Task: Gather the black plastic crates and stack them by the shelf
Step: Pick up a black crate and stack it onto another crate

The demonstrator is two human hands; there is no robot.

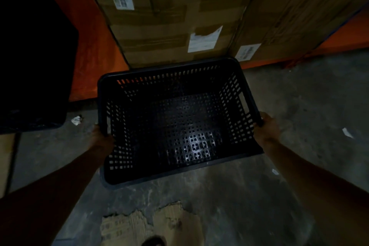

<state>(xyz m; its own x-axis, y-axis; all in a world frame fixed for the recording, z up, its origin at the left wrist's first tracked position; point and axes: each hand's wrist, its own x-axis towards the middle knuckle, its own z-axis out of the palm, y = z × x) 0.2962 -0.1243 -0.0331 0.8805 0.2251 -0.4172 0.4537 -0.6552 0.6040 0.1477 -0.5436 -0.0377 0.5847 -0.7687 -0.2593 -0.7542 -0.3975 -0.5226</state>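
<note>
Black perforated plastic crate (175,120) is held above the concrete floor (299,106), just before stacked cardboard boxes (169,16). Left hand (101,139) and right hand (266,128) have fingers clamped on opposite side rims.

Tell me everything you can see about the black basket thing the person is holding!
The black plastic crate is rectangular, open-topped and empty, its walls and floor full of small square holes, with a handle slot in the right wall. The left hand and right hand grip its side rims, holding it above the concrete floor, its far edge near cardboard boxes.
</note>
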